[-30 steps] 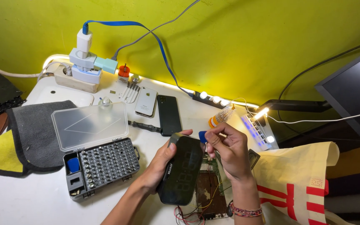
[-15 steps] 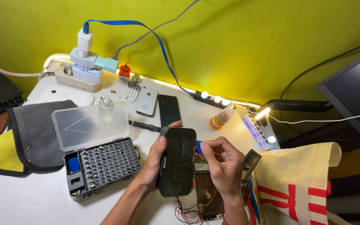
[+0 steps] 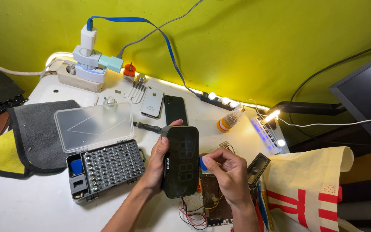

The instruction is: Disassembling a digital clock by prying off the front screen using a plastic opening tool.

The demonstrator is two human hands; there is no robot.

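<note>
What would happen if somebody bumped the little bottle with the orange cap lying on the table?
The small bottle lies on its side on the white table, and it looks round, so it would probably roll a bit. It seems clear plastic and small, so likely light and not easily broken. The strip of lights behind it might stop it.

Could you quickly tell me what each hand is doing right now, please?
Left hand: closed around the black clock panel, holding it upright.
Right hand: fingers pinched on a small blue piece at the panel's right edge.
</note>
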